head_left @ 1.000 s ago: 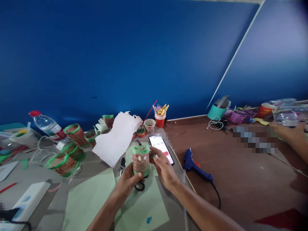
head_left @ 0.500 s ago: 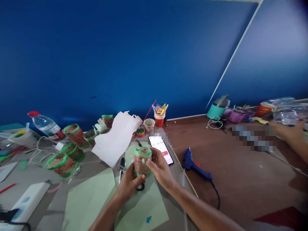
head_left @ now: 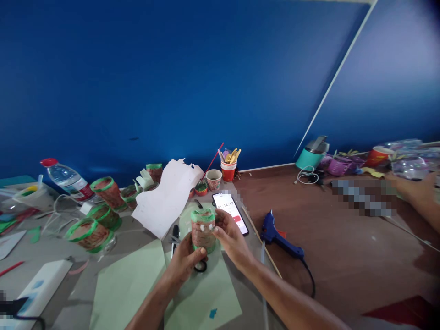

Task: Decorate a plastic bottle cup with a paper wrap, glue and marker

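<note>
Between my hands is a brown cup (head_left: 202,237) with green clay around its rim and base and two small white pieces on its side. My left hand (head_left: 187,257) is closed around its lower left, thumb across the front. At the upper right, my right hand (head_left: 229,236) grips the cup, thumb close to the white pieces. Underneath and behind it lie scissors (head_left: 200,266), partly hidden, on pale green paper (head_left: 206,293). A phone (head_left: 231,213) showing a timer lies just beyond my right hand.
To the right lies a blue glue gun (head_left: 280,236) with its cord. Similar clay-covered cups (head_left: 90,234), a torn white sheet (head_left: 167,195) and a water bottle (head_left: 68,181) stand or lie left. A cup of plastic cutlery (head_left: 228,169) is behind. Another person's hand (head_left: 417,195) is at far right.
The cup has turned slightly, so both white pieces show more clearly. My right thumb has shifted a little to the right of them. Both hands keep their hold.
</note>
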Demonstrator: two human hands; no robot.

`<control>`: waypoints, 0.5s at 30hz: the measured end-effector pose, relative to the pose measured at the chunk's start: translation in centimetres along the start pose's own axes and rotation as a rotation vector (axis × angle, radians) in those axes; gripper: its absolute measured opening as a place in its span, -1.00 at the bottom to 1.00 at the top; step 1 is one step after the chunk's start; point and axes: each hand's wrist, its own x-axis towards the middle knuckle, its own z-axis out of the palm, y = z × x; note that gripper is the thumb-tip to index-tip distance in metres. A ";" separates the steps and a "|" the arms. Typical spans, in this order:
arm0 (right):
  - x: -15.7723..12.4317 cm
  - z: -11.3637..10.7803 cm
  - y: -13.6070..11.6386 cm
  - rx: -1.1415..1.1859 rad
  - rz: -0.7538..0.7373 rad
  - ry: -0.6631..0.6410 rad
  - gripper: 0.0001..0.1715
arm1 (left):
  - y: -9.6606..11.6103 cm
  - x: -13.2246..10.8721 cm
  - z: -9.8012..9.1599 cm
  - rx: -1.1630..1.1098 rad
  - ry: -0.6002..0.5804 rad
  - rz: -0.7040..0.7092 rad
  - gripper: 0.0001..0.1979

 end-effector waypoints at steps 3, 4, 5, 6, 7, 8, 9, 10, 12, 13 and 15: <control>0.2 0.0 -0.6 0.080 0.030 0.022 -0.32 | 0.3 0.0 0.0 -0.029 0.008 -0.012 -0.37; 0.2 0.0 -0.7 0.104 0.047 0.045 -0.35 | 0.3 0.0 0.0 -0.037 0.015 -0.014 -0.39; 0.3 0.0 -0.7 0.124 0.065 0.075 -0.38 | 0.2 0.0 -0.1 -0.046 0.023 -0.017 -0.41; 0.4 -0.1 -0.8 0.140 0.080 0.109 -0.41 | 0.2 0.0 -0.2 -0.057 0.035 -0.019 -0.44; 0.5 -0.1 -0.8 0.148 0.087 0.146 -0.46 | 0.1 0.0 -0.2 -0.069 0.051 -0.024 -0.46; 0.5 -0.1 -0.8 0.147 0.086 0.176 -0.53 | 0.0 0.0 -0.3 -0.085 0.069 -0.030 -0.49; 0.5 -0.2 -0.8 0.140 0.080 0.193 -0.61 | 0.0 0.0 -0.4 -0.104 0.091 -0.032 -0.50; 0.5 -0.2 -0.9 0.130 0.072 0.196 -0.68 | 0.0 0.0 -0.4 -0.125 0.112 -0.031 -0.51; 0.3 -0.1 -1.0 0.109 0.068 0.152 -0.70 | 0.1 0.0 -0.5 -0.170 0.148 -0.019 -0.52; 0.2 0.0 -1.0 0.102 0.073 0.117 -0.68 | 0.2 0.0 -0.5 -0.187 0.160 -0.009 -0.53; -0.1 0.2 -1.2 0.090 0.091 0.047 -0.63 | 0.5 0.1 -0.7 -0.204 0.182 0.014 -0.54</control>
